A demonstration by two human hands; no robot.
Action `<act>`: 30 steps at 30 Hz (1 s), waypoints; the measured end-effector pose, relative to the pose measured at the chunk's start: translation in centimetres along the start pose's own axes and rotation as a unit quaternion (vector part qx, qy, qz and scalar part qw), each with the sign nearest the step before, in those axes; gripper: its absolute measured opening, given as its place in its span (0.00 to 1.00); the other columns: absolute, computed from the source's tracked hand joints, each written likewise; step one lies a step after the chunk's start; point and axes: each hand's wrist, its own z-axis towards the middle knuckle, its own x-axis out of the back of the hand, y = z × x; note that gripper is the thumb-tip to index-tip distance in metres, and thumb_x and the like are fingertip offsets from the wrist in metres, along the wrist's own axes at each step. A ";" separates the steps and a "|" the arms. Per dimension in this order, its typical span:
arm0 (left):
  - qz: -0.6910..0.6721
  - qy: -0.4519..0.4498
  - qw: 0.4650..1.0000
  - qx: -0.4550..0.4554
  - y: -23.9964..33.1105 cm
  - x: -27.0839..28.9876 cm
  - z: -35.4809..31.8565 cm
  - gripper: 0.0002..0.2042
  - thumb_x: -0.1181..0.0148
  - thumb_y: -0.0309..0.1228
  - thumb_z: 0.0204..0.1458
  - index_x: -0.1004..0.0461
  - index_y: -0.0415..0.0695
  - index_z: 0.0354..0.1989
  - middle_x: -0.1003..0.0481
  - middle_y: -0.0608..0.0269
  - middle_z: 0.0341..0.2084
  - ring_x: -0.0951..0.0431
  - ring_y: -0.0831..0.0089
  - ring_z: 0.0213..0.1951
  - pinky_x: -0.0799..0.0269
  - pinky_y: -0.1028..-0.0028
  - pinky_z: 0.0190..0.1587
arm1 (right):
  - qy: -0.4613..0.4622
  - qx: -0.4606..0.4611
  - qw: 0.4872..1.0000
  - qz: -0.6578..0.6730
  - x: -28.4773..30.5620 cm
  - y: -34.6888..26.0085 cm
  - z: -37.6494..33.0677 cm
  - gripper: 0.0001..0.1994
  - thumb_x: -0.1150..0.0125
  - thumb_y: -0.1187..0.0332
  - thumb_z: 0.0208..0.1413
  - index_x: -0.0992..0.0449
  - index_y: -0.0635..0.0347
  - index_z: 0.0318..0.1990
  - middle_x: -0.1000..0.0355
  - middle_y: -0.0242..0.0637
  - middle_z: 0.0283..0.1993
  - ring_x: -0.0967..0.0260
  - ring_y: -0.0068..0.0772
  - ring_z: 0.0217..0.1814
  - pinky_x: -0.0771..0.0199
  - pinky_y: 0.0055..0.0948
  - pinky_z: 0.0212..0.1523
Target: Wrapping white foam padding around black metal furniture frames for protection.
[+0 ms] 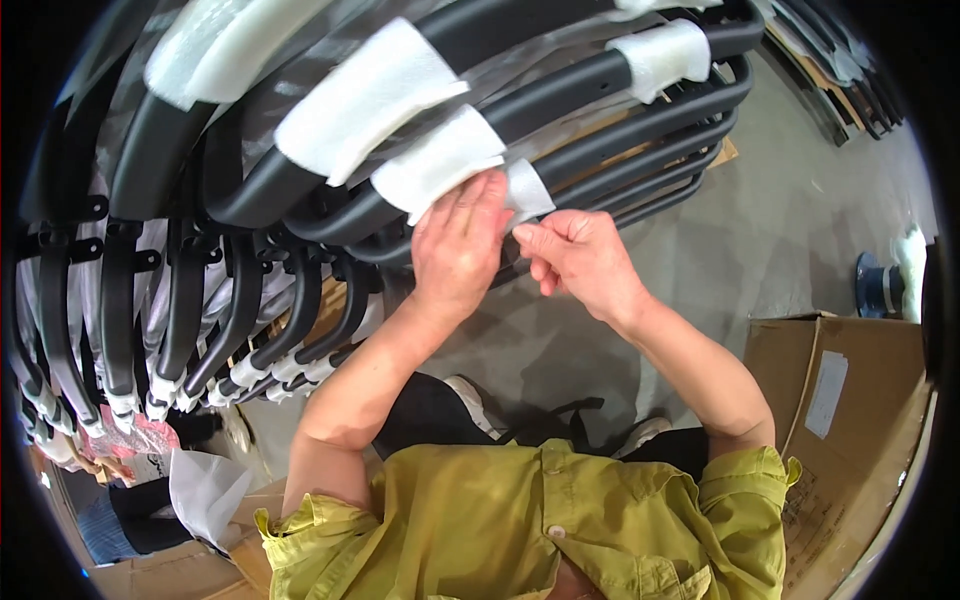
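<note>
Curved black metal tubes lie stacked in front of me, several with white foam wraps around them. My left hand lies with fingers stretched out against a foam wrap on one of the middle tubes. Just right of it, my right hand is closed in a pinch at the lower edge of a smaller foam wrap. The fingers partly hide that edge. Both hands are close together, below the tubes' near bend.
More bent black tubes with brackets and wrapped ends hang at the left. A cardboard box stands at the right, near a blue spool. Another person's hand shows at lower left. Further tubes lie at upper right.
</note>
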 end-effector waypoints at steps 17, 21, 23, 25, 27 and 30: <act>-0.279 0.006 0.901 0.333 -1.8 -0.1 -1.5 0.07 0.48 0.32 0.45 0.25 0.45 0.28 0.27 0.58 0.20 0.27 0.62 0.21 0.32 0.70 0.23 | 0.018 -0.037 0.992 -0.118 -1.1 -6.2 0.4 0.14 0.51 0.60 0.53 0.28 0.64 0.27 0.33 0.32 0.17 0.38 0.18 0.15 0.39 0.15 0.15; -0.047 -0.038 0.979 0.195 -0.6 -0.2 1.3 0.08 0.51 0.35 0.46 0.26 0.47 0.27 0.28 0.59 0.24 0.27 0.62 0.26 0.31 0.67 0.26 | 0.091 -0.056 0.966 -0.235 3.5 -12.0 -6.2 0.13 0.49 0.63 0.52 0.29 0.66 0.27 0.32 0.32 0.19 0.37 0.18 0.18 0.36 0.17 0.19; -0.154 -0.092 0.954 0.240 0.4 -1.6 1.1 0.07 0.50 0.26 0.45 0.27 0.43 0.31 0.28 0.54 0.29 0.29 0.58 0.37 0.34 0.65 0.40 | 0.181 -0.018 0.929 -0.322 6.7 -14.1 -10.1 0.13 0.48 0.64 0.52 0.29 0.67 0.27 0.33 0.31 0.19 0.36 0.18 0.19 0.36 0.18 0.20; -0.185 -0.096 0.936 0.284 -1.6 -0.6 0.3 0.10 0.53 0.27 0.50 0.28 0.38 0.37 0.26 0.57 0.32 0.28 0.67 0.38 0.38 0.72 0.45 | 0.258 0.018 0.893 -0.367 7.8 -17.1 -12.9 0.12 0.47 0.64 0.51 0.29 0.67 0.26 0.32 0.32 0.19 0.36 0.18 0.20 0.35 0.19 0.22; -0.316 0.008 0.888 0.335 -7.0 -2.2 -3.5 0.12 0.56 0.25 0.51 0.30 0.37 0.41 0.28 0.54 0.37 0.29 0.66 0.40 0.38 0.72 0.47 | 0.352 0.076 0.804 -0.473 10.7 -19.8 -16.5 0.11 0.47 0.65 0.50 0.28 0.66 0.30 0.32 0.31 0.20 0.35 0.17 0.22 0.34 0.18 0.24; -0.077 -0.155 0.940 0.296 -1.8 -0.1 -1.2 0.14 0.58 0.24 0.51 0.33 0.37 0.45 0.30 0.49 0.40 0.30 0.59 0.43 0.37 0.70 0.45 | 0.548 0.145 0.643 -0.516 17.2 -22.8 -28.6 0.10 0.47 0.65 0.49 0.28 0.65 0.30 0.32 0.31 0.21 0.35 0.17 0.22 0.34 0.16 0.23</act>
